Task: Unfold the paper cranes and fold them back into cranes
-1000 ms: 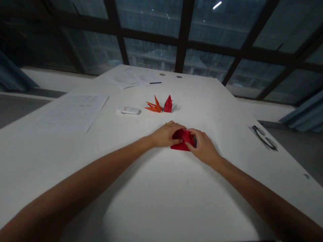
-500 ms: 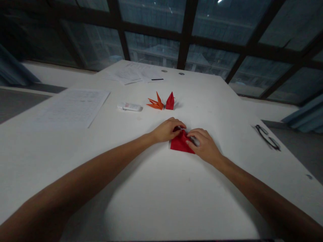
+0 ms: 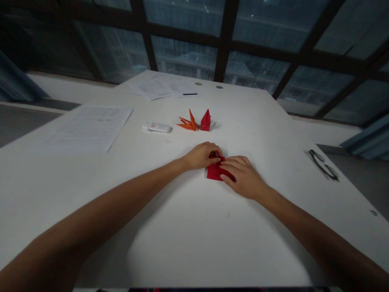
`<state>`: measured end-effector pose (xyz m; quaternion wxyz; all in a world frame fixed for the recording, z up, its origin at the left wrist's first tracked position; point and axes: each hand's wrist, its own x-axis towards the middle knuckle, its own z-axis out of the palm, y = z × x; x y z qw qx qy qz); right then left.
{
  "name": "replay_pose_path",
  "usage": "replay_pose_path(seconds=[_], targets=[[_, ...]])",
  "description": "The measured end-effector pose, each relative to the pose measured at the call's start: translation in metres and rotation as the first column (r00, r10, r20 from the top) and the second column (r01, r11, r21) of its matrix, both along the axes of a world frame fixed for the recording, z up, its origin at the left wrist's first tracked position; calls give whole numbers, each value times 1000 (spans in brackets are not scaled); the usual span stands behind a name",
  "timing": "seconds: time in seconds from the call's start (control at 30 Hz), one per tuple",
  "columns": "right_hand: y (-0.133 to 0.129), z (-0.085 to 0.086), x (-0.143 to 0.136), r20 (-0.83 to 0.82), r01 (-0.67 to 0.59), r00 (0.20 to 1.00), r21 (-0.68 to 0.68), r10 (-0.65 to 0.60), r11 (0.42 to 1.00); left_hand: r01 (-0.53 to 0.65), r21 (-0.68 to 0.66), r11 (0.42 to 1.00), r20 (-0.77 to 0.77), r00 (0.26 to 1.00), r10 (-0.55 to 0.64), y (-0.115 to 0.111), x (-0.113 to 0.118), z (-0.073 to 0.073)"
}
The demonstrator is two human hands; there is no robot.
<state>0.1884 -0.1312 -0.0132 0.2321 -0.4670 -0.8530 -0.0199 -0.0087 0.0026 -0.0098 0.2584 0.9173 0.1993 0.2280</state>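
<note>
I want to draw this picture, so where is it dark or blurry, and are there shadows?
In the head view, dim light overall; soft shadows on the white table beside both forearms; faint, unreadable print on the papers; small bright glints in the dark window.

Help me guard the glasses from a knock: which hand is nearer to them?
Right. The right hand is left of the glasses, on the red paper; the left hand is farther left.

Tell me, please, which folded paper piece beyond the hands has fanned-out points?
The orange folded paper piece, on the left; the red folded paper piece shows one tall point.
</note>
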Motion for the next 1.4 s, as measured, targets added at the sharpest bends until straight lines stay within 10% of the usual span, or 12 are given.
replay_pose_path(seconds=[0.6,0.8,1.4], targets=[[-11,7,1,-47,-278,960,-62,275,959,-149,67,987,95,985,142,2,1,-6],[-7,5,0,-21,-222,975,-37,222,974,209,-352,912,101,977,-185,25,-21,12],[-3,0,2,-83,-108,991,-31,105,994,335,-108,936,55,942,-331,26,-19,6]])
